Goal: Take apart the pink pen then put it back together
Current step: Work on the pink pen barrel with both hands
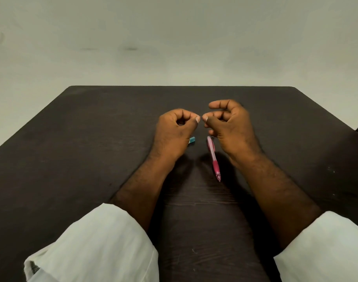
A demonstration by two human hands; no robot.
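Lying on tabletop, tip nearward, just beside right hand: pink pen. Both grips narrow, left hand and right pinching one thin piece (too small to identify) between them.

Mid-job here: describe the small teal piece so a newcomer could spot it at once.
On the dark table, find the left hand near the middle. The teal piece peeks out from behind its inner edge, left of the pink pen. It is short, blocky and blue-green, whereas the pen is long and pink.
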